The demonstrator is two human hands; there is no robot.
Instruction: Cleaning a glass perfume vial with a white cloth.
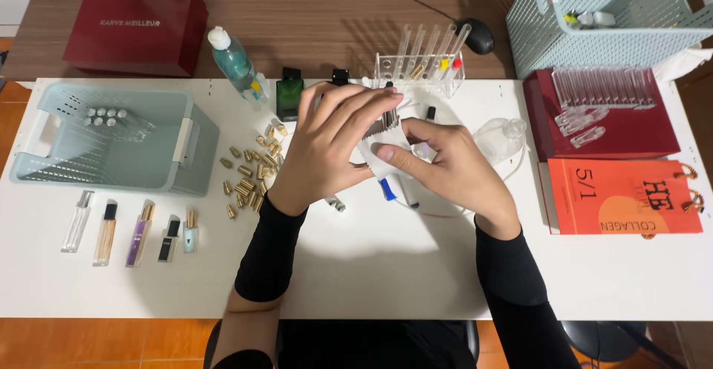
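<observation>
- A small white packet [375, 153] is gripped between the fingertips of the left hand [327, 142] and the right hand [449, 164], above the middle of the white bench [371, 265].
- A blue-capped item [388, 188] lies just under the hands.
- Gold caps [249, 179] are scattered left of the left hand, near a pale green basket [186, 146].
- Five small perfume vials [134, 231] are lined up at the left front.
- A clear test-tube rack [420, 68] stands behind the hands.

Shiny gold metal caps [249, 179] lie on a smooth matt white table [386, 272].
</observation>
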